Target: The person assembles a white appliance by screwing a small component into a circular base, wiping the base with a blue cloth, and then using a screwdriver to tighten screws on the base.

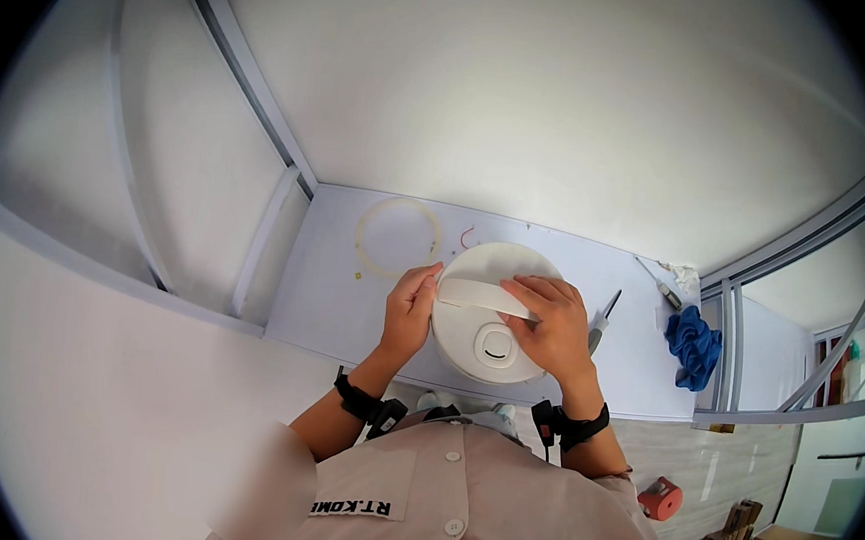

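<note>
A round white rice cooker, with a band-like handle across its top and a rounded-square vent, stands on the table in front of me. My left hand presses against its left side near the handle's end, fingers together and thumb up by the rim. Over the right part of the handle lies my right hand, its fingers bent round the band and its thumb beneath. The cooker's underside is hidden.
On the pale table lie a yellowish ring, a short red wire, a dark-tipped tool, a screwdriver and a crumpled blue cloth. Metal frame posts edge the table. A red roll stands on the floor.
</note>
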Motion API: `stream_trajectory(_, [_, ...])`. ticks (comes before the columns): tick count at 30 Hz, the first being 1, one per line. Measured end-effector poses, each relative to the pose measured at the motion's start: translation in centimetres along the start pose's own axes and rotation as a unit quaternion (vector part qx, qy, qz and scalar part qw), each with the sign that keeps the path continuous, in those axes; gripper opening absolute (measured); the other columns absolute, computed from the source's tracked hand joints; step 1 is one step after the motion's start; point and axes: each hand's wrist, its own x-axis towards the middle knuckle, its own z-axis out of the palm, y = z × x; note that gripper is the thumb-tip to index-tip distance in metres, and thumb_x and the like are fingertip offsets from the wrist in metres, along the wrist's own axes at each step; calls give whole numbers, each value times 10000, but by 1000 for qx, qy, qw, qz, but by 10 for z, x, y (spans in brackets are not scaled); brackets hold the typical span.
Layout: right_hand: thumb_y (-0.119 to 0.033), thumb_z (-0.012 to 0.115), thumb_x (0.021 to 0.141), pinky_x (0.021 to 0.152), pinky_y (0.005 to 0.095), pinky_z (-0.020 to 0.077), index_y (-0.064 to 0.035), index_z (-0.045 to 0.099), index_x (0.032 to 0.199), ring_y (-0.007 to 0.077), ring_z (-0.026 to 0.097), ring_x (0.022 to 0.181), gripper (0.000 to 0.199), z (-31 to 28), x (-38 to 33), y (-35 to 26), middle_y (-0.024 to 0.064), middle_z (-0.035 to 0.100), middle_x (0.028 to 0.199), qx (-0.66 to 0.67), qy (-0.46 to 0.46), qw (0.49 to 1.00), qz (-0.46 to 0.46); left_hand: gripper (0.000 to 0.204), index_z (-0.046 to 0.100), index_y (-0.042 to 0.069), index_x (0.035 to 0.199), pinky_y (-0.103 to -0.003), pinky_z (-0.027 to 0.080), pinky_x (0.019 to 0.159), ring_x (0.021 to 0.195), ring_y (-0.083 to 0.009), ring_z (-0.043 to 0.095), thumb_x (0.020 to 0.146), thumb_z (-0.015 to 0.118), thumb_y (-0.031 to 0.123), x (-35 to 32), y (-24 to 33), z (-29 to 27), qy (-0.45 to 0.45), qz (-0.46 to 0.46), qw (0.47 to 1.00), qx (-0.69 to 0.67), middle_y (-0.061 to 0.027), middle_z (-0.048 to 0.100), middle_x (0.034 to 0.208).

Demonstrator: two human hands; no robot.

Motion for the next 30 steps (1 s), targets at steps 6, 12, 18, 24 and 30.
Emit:
stream_trajectory(6, [-193, 873, 762, 983, 443, 526, -206, 787, 1240, 292, 696, 1125, 485, 1, 2, -1, 58, 775, 1194, -5, 1, 1000, -2, 324, 693, -22, 1343, -295, 504, 935, 1055, -150, 628, 1117, 535, 148, -1, -3, -1, 4, 2, 1000, 1, -89, 696, 1249])
stream_trajectory(12, [-181, 874, 742, 979, 440, 526, -176, 784, 1233, 289, 697, 1112, 500, 1, -2, 2, 59, 776, 1181, 0, 10, 1000, 2, 322, 678, -22, 1346, -317, 506, 938, 1044, -178, 628, 1113, 540, 152, -4, 2, 1, -7, -13, 1000, -4, -113, 677, 1220])
stream_trajectory(18, [-142, 826, 783, 956, 426, 516, -89, 743, 1245, 322, 680, 1067, 472, -12, -5, 8, 130, 740, 1180, 131, 72, 988, -42, 321, 670, -7, 1354, -317, 503, 922, 1008, -173, 613, 1113, 528, 149, -4, -3, 0, -11, -11, 1000, 9, -98, 664, 1180])
stream_trajectory(24, [-201, 696, 1006, 1020, 375, 482, -7, 708, 1248, 276, 638, 1133, 310, 6, -35, 38, 140, 706, 1218, 183, 187, 963, 57, 324, 648, -1, 1362, -320, 504, 948, 1050, -174, 617, 1128, 500, 168, 0, -1, -2, -29, -13, 999, 25, -105, 661, 1211])
stream_trajectory(30, [-299, 512, 1143, 1018, 349, 485, 9, 683, 1295, 210, 627, 1109, 384, 27, -59, 57, 117, 703, 1260, 328, 222, 891, 222, 348, 620, 7, 1384, -324, 508, 970, 1089, -168, 620, 1152, 468, 217, -1, -1, -2, -45, -31, 998, 13, -100, 655, 1247])
